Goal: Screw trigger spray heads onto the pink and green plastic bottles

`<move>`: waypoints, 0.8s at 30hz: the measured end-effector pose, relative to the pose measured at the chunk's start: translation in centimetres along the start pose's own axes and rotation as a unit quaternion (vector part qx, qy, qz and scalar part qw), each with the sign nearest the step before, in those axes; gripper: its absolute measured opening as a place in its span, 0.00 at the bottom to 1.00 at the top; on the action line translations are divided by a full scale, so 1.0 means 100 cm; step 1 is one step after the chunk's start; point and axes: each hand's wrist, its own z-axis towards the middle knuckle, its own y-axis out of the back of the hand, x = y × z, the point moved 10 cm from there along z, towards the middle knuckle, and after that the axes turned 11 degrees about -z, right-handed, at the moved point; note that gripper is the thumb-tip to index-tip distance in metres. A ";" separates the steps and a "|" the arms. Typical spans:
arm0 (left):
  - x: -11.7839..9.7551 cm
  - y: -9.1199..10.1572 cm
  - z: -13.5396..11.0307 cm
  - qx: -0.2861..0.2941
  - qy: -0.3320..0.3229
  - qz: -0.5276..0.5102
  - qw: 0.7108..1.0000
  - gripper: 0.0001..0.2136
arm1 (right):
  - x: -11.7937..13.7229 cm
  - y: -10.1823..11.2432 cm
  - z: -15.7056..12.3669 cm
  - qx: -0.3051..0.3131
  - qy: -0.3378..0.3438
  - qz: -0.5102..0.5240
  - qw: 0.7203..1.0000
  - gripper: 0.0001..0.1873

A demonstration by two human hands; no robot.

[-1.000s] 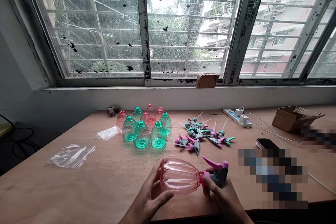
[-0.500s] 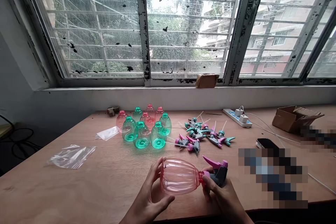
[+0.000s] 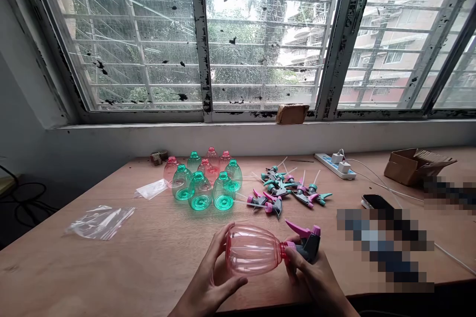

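A clear pink spray bottle (image 3: 255,250) lies sideways in the air above the table's front edge, its base toward the left. My left hand (image 3: 211,277) cups the base, with fingers behind it and the thumb below. At the neck, my right hand (image 3: 310,275) pinches the pink collar of the spray head (image 3: 307,242), which is dark grey with a pink trigger and sits on the bottle's mouth. Beyond my hands stand several green bottles (image 3: 201,193) and several pink bottles (image 3: 171,171) without tops. Loose spray heads (image 3: 277,188) with thin tubes lie in a pile to their right.
On the wooden table (image 3: 148,257), a plastic bag (image 3: 102,222) and a white packet (image 3: 151,189) lie left. A power strip (image 3: 334,166) with plugs and cables, a phone (image 3: 379,204) and a cardboard box (image 3: 416,166) are right. Some items there are pixelated.
The view has shifted very slightly. Both hands keep the same hold on the pink spray bottle, and nothing else has visibly moved.
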 end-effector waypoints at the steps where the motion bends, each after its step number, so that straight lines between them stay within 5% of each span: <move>1: -0.002 0.001 0.000 0.000 -0.010 0.027 1.000 0.38 | 0.000 0.000 0.000 0.002 -0.002 0.002 1.000 0.20; 4: -0.004 0.002 -0.001 -0.006 -0.025 0.068 0.997 0.37 | -0.002 -0.001 0.000 0.007 -0.006 0.007 1.000 0.19; 13: 0.003 0.001 -0.002 -0.018 0.022 -0.035 0.999 0.34 | -0.004 -0.002 0.000 0.011 -0.017 0.014 1.000 0.19; 24: 0.005 -0.005 -0.004 0.024 0.021 -0.038 0.999 0.41 | -0.002 -0.002 0.000 0.019 -0.012 -0.013 1.000 0.20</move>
